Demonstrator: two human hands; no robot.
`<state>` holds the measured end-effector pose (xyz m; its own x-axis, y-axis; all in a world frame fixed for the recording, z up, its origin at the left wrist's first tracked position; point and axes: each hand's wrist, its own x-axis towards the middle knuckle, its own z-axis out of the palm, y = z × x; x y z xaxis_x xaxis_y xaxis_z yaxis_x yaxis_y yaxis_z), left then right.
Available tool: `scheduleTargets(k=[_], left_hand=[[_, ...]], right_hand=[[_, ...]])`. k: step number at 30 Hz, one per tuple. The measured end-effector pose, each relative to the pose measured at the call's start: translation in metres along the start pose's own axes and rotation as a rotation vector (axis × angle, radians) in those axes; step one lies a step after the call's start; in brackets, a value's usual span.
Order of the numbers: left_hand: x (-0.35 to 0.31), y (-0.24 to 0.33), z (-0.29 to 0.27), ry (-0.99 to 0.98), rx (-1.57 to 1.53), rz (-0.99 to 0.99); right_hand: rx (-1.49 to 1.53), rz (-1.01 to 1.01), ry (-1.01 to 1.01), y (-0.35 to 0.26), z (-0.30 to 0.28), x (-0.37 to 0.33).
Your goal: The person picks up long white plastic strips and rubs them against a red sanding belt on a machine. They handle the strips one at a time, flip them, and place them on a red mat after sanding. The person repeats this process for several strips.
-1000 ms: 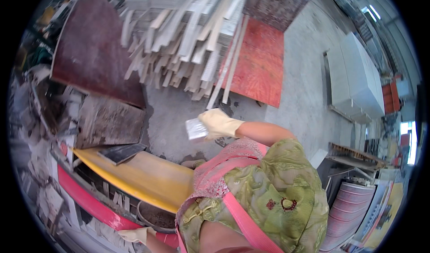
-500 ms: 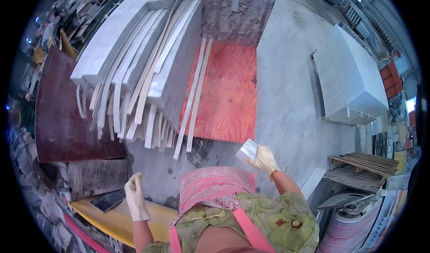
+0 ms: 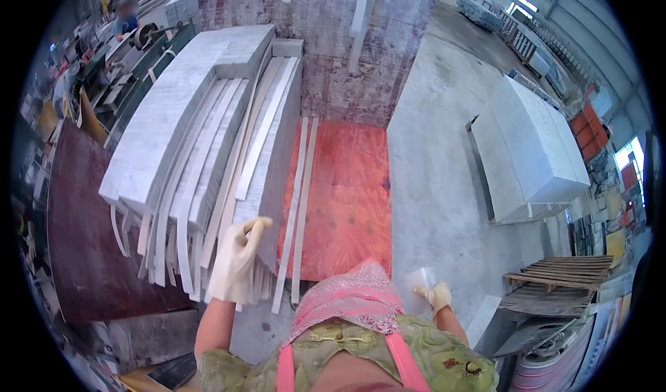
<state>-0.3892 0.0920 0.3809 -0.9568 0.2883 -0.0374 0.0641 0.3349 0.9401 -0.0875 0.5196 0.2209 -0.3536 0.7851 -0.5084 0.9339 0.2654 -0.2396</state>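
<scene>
"Gripping the block (image 3: 420, 279), the right hand (image 3: 436, 295) hangs over the floor (image 3: 440, 205), right of the red sheet (image 3: 347, 198). What could go wrong?"

"A loose grip could drop it. The left hand (image 3: 232, 266) is before the strips (image 3: 184, 218), fingers curled, nothing visible in it; whether fully closed, I can't tell. Brushing those jutting ends could slide one off."

"Left hand half a second ago?"

"It showed by the yellow panel (image 3: 133, 379); now it overlaps the strips in view"

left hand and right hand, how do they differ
The left hand shows nothing held; the right hand grips a pale block. The left hand appears larger, seen against the stacked strips; the right hand appears smaller, seen against the grey floor. Both wear cream gloves.
</scene>
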Motion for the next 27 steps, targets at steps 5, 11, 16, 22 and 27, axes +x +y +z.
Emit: scheduleTargets(k=[5, 11, 16, 22, 27], left_hand=[[0.106, 0.041, 0.005, -0.038, 0.023, 0.109], [0.248, 0.059, 0.039, -0.057, -0.036, 0.164], [0.427, 0.083, 0.091, 0.088, 0.120, 0.230], [0.642, 0.205, 0.201, 0.248, 0.054, 0.219], [0.747, 0.278, 0.251, 0.383, 0.224, 0.230]], right_hand=[[0.127, 0.094, 0.049, -0.058, -0.022, -0.013], [0.053, 0.145, 0.043, -0.097, -0.014, 0.066], [-0.062, 0.098, 0.016, -0.141, -0.004, 0.169], [-0.037, 0.083, -0.137, -0.232, -0.035, 0.279], [0.101, 0.078, -0.183, -0.311, -0.101, 0.320]])
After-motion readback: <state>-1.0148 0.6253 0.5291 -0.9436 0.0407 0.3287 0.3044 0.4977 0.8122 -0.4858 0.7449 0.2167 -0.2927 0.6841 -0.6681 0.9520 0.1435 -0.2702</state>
